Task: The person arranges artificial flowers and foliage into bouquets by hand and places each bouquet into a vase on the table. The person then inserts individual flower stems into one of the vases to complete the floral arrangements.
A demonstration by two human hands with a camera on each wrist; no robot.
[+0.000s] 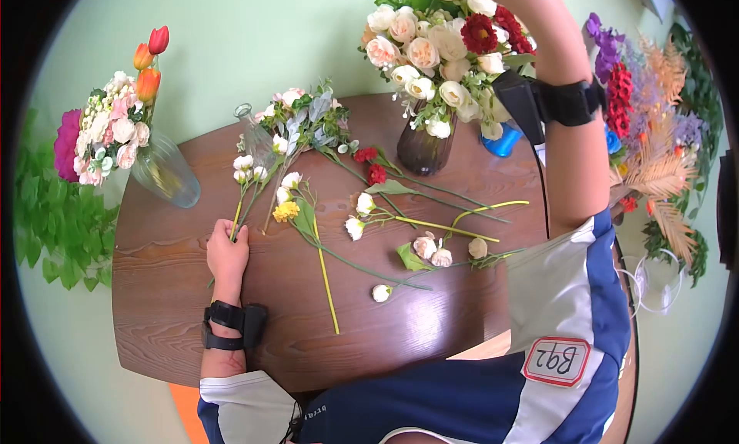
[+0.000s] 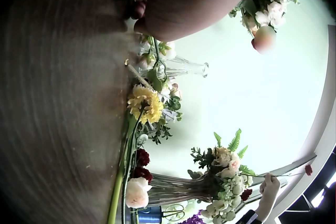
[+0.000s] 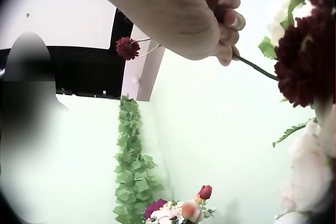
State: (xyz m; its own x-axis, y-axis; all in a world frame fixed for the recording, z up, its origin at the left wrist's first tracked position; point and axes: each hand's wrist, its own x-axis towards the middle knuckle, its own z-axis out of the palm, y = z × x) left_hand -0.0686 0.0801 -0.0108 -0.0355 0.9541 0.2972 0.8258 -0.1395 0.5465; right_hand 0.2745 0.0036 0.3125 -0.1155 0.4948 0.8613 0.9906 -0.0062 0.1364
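My left hand point(image 1: 229, 250) is low at the table's left side and pinches the thin green stem of a white flower sprig point(image 1: 243, 164). My right hand point(image 3: 181, 11) is raised above the dark vase point(image 1: 423, 148), mostly past the head view's top edge. Its curled fingers grip the stem of a red flower point(image 3: 127, 48), whose bloom sticks out beyond the hand; the stem's other end runs toward the bouquet. That bouquet holds cream and peach roses point(image 1: 423, 53), white blooms and dark red flowers point(image 1: 479, 33).
Loose stems lie across the brown table point(image 1: 177, 290): a yellow flower point(image 1: 285, 211), red flowers point(image 1: 376, 174), pale roses point(image 1: 425, 247). A clear bottle point(image 1: 258, 140) stands behind them. At the left a glass vase point(image 1: 165, 171) leans with tulips. A blue spool point(image 1: 501, 141) sits by the dark vase.
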